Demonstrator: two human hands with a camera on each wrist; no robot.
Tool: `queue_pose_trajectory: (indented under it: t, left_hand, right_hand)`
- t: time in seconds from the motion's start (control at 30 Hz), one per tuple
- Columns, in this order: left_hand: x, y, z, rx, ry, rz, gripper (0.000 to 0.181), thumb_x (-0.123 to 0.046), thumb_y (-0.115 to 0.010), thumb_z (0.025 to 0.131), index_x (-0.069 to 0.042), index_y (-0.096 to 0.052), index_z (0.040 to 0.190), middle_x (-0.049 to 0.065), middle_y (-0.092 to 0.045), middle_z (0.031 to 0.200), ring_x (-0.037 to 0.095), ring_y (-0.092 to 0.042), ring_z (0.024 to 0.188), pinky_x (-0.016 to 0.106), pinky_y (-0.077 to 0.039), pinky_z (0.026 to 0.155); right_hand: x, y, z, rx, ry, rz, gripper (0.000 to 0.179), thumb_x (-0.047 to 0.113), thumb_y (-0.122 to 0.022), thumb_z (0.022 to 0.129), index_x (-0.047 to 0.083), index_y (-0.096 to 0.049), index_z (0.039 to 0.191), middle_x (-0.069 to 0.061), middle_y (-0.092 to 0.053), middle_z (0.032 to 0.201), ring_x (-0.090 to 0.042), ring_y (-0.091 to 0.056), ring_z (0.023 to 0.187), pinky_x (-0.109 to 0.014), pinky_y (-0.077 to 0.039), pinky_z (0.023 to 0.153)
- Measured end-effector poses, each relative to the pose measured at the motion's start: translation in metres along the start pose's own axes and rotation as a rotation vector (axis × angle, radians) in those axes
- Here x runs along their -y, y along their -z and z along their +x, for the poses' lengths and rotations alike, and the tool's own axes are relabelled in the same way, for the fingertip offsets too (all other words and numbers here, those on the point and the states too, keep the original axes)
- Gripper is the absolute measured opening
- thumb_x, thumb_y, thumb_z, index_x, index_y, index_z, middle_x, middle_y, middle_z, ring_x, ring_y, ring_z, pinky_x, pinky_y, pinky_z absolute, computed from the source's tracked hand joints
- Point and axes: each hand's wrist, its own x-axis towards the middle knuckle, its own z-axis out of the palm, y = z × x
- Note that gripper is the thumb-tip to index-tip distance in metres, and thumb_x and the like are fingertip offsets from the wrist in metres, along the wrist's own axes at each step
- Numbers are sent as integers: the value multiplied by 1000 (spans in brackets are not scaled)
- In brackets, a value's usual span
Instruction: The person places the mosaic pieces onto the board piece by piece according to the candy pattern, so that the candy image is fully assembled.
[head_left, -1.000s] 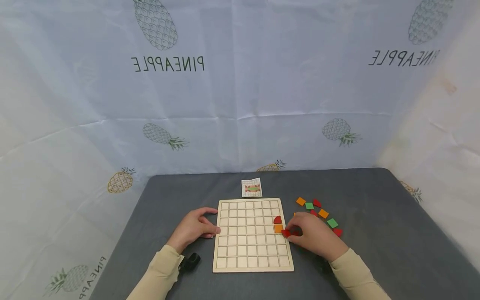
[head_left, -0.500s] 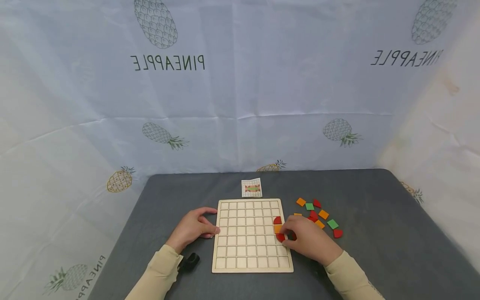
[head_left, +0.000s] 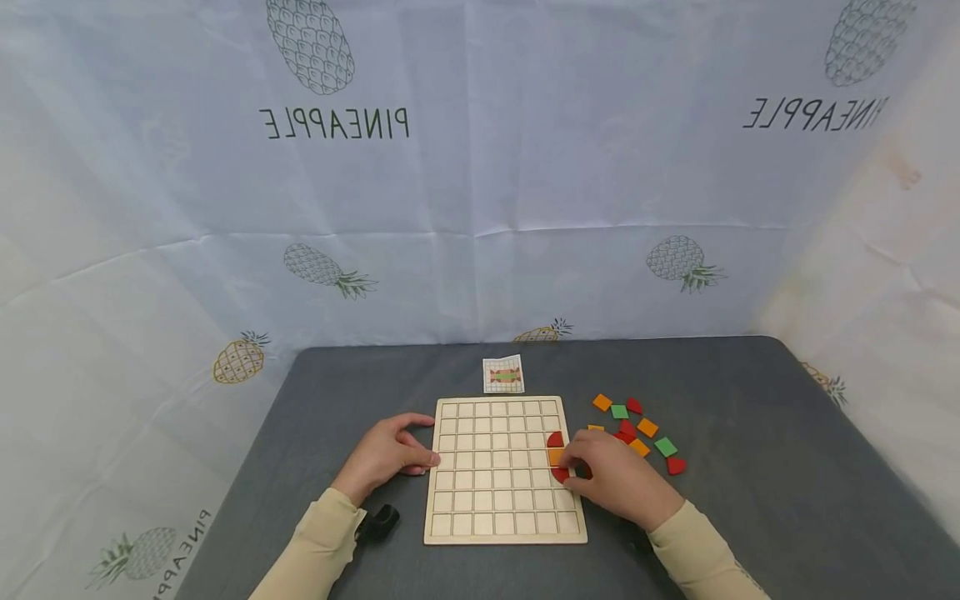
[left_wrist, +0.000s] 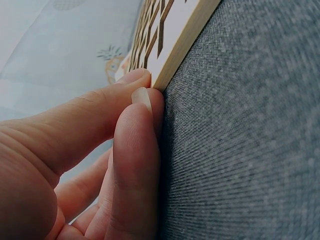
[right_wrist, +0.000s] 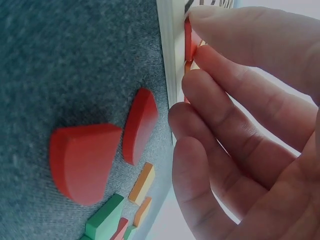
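Observation:
A light wooden grid board (head_left: 483, 481) lies flat on the dark table. My left hand (head_left: 386, 457) holds its left edge, the thumb (left_wrist: 132, 77) over the rim and another fingertip right at its side. At the board's right edge my right hand (head_left: 618, 471) pinches a red quarter-round tile (head_left: 559, 475) between thumb and index finger. This tile lies in the right-hand column, below an orange square tile (head_left: 555, 457); above that one is another red tile (head_left: 555, 439). My right fingers partly cover the lower tile and the orange one.
Right of the board lie loose tiles: red (head_left: 677, 466), green (head_left: 666, 447) and orange (head_left: 647, 427). Close beside my right hand are two red tiles, the nearer one (right_wrist: 85, 162) large in the right wrist view. A small pattern card (head_left: 503, 375) lies behind the board.
My right hand has moved left from just outside the board's edge, bringing the red tile into the cell below the orange one. Since half a second ago it has barely moved. My left hand stays put.

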Motion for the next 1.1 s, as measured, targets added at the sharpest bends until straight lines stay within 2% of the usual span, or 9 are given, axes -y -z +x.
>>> queue_pose_trajectory:
  t: [0.6, 0.87, 1.1]
  left_hand:
    - [0, 1, -1, -1, -4, 8, 73, -15, -98, 78, -11, -67, 144, 11, -76, 86, 19, -77, 74, 35, -67, 70]
    - [2, 1, -1, 10, -19, -1, 74, -13, -97, 79, -9, -65, 146, 12, -76, 86, 20, -78, 76, 36, -67, 71]
    - [2, 0, -2, 11, -20, -7, 74, -13, -98, 79, -9, -66, 145, 12, -76, 87, 21, -78, 76, 36, -67, 71]
  right_hand:
    - [-2, -1, 0, -3, 9, -8, 14, 20, -91, 89, 25, -80, 95, 13, -61, 89, -3, -51, 78, -21, -49, 65]
    - [-1, 3, -1, -20, 15, 20, 11, 20, -90, 90, 23, -80, 95, 14, -61, 87, -4, -56, 84, -22, -54, 70]
    - [-9, 8, -3, -41, -8, 18, 12, 21, -89, 91, 24, -78, 97, 14, -65, 92, -4, -60, 86, -24, -57, 75]
